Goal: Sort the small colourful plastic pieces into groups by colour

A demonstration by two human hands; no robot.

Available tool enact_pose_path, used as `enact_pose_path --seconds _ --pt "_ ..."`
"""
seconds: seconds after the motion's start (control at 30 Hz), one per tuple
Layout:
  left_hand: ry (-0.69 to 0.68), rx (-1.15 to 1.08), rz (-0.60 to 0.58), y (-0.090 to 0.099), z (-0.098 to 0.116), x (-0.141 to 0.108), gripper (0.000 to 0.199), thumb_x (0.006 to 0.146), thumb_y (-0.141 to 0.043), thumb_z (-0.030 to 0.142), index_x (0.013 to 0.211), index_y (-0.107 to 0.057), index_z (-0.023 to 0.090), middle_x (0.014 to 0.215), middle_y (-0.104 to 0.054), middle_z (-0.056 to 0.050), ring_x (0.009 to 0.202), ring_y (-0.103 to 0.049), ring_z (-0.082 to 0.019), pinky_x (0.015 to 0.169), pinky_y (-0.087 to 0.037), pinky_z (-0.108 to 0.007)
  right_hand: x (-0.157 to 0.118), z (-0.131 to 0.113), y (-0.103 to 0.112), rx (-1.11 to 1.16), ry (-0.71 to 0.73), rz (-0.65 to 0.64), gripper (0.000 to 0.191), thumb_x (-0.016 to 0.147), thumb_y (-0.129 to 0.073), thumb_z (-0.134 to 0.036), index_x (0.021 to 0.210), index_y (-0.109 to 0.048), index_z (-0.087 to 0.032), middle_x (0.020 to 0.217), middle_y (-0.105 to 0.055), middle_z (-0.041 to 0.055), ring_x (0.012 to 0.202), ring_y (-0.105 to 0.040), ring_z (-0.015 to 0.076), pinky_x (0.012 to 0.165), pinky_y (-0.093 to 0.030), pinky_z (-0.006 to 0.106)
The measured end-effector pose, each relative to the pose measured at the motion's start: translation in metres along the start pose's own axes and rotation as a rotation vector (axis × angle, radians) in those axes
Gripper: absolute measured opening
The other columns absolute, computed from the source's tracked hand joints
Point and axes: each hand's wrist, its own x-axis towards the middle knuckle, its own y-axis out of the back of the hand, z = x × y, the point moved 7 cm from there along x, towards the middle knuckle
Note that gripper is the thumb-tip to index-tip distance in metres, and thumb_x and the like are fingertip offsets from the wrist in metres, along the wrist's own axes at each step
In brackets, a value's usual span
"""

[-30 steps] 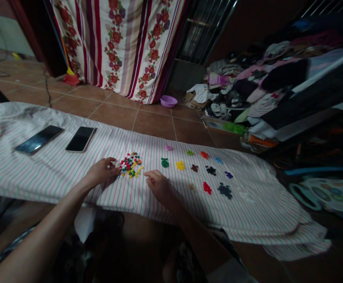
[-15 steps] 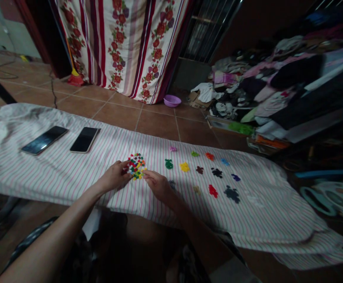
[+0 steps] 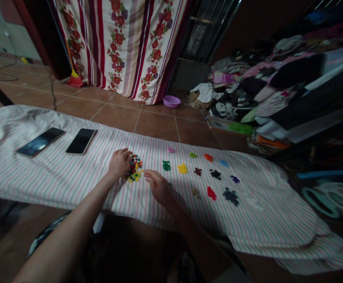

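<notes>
A mixed pile of small coloured beads (image 3: 135,168) lies on the striped cloth (image 3: 106,157) between my two hands. My left hand (image 3: 120,162) rests at the pile's left side with fingers spread, covering part of it. To the right of the pile, my right hand (image 3: 159,188) is held low with its fingers loosely apart, the fingertips beside a yellow bead at the edge. Single-colour heaps sit further right: green (image 3: 166,166), yellow (image 3: 182,168), brown (image 3: 198,171), black (image 3: 215,174), red (image 3: 211,193) and dark grey (image 3: 231,196).
Two phones (image 3: 81,141) lie on the cloth at the left. More small heaps, pink (image 3: 170,150), lime (image 3: 193,155), orange (image 3: 208,157) and light blue (image 3: 224,162), form the back row. A purple basin (image 3: 172,101) stands on the tiled floor, near piled clothes (image 3: 266,78).
My left hand has shifted up and left, its fingers now lying over the pile's upper left side. My right hand has drawn slightly away from the pile, its fingers loosened.
</notes>
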Motion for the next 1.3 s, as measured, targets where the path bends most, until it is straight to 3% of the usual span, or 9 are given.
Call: enact_pose_path --seconds 0.13,0.3,0.5,0.67,0.83,0.93,1.03,1.17,1.3 --pt "-0.186 0.036 -0.025 -0.023 0.020 0.003 0.036 0.091 -0.036 0.020 0.111 -0.065 0.016 0.121 -0.066 -0.009 0.124 -0.051 -0.021 0.112 -0.034 -0.044 -0.002 0.000 -0.001 0.036 0.001 -0.005 0.042 0.077 -0.039 -0.008 0.109 -0.063 -0.018 0.104 -0.067 0.0087 0.094 -0.066 0.0166 0.080 -0.058 0.032" --pt "-0.315 0.097 -0.059 -0.040 0.037 -0.006 0.027 0.090 -0.042 0.022 0.100 -0.067 0.019 0.109 -0.068 -0.007 0.108 -0.058 -0.020 0.105 -0.041 -0.042 -0.003 -0.001 -0.002 0.029 -0.006 0.015 0.043 0.076 -0.038 -0.006 0.108 -0.063 -0.018 0.104 -0.067 0.0092 0.094 -0.065 0.0169 0.082 -0.058 0.033" --pt "-0.374 0.055 -0.128 -0.033 0.035 -0.018 0.030 0.090 -0.041 0.024 0.097 -0.069 0.016 0.104 -0.070 -0.009 0.100 -0.061 -0.021 0.095 -0.047 -0.038 -0.004 0.006 -0.004 0.065 -0.032 0.048 0.042 0.078 -0.037 -0.007 0.111 -0.062 -0.019 0.105 -0.066 0.0085 0.091 -0.066 0.0157 0.078 -0.060 0.031" --pt "-0.422 -0.025 -0.186 -0.025 0.031 -0.033 0.031 0.086 -0.043 0.016 0.099 -0.070 0.019 0.102 -0.072 -0.007 0.100 -0.062 -0.020 0.095 -0.046 -0.039 -0.003 0.007 -0.003 0.023 -0.007 0.044 0.040 0.080 -0.040 -0.009 0.113 -0.062 -0.019 0.101 -0.067 0.0089 0.091 -0.066 0.0176 0.079 -0.059 0.033" --pt "-0.350 -0.070 -0.249 -0.012 0.023 -0.042 0.037 0.078 -0.046 0.010 0.102 -0.070 0.025 0.111 -0.071 -0.003 0.117 -0.057 -0.021 0.107 -0.038 -0.045 0.000 0.006 -0.004 0.006 -0.009 0.035 0.041 0.079 -0.039 -0.009 0.111 -0.063 -0.019 0.100 -0.067 0.0095 0.091 -0.066 0.0188 0.076 -0.060 0.033" --pt "-0.303 -0.137 -0.282 -0.004 0.018 -0.040 0.041 0.076 -0.043 0.007 0.102 -0.069 0.024 0.110 -0.070 -0.003 0.109 -0.061 -0.017 0.101 -0.044 -0.035 0.001 0.008 -0.005 -0.010 -0.019 0.018 0.043 0.078 -0.039 -0.008 0.111 -0.063 -0.019 0.100 -0.067 0.0092 0.091 -0.065 0.0192 0.076 -0.059 0.034" --pt "-0.191 -0.168 -0.238 0.003 0.008 -0.033 0.044 0.077 -0.040 0.007 0.107 -0.068 0.023 0.113 -0.069 -0.003 0.105 -0.062 -0.015 0.095 -0.047 -0.029 0.003 0.009 -0.006 -0.028 -0.017 0.016 0.045 0.078 -0.038 -0.008 0.114 -0.063 -0.019 0.096 -0.067 0.0090 0.087 -0.065 0.0183 0.075 -0.058 0.033" --pt "-0.059 -0.070 -0.184 0.001 -0.006 -0.026 0.039 0.077 -0.043 0.011 0.106 -0.068 0.022 0.110 -0.069 -0.005 0.099 -0.064 -0.016 0.090 -0.049 -0.027 0.006 0.008 -0.007 -0.058 -0.028 0.022 0.044 0.079 -0.036 -0.009 0.114 -0.062 -0.015 0.095 -0.067 0.0108 0.082 -0.065 0.0184 0.075 -0.058 0.034" --pt "0.004 0.080 -0.161 -0.005 -0.013 -0.023 0.037 0.079 -0.044 0.013 0.106 -0.068 0.020 0.107 -0.070 -0.008 0.099 -0.064 -0.019 0.090 -0.048 -0.029 0.006 0.003 -0.009 -0.092 0.013 -0.007 0.042 0.079 -0.040 -0.011 0.114 -0.062 -0.014 0.102 -0.067 0.0132 0.093 -0.065 0.0216 0.085 -0.056 0.039"
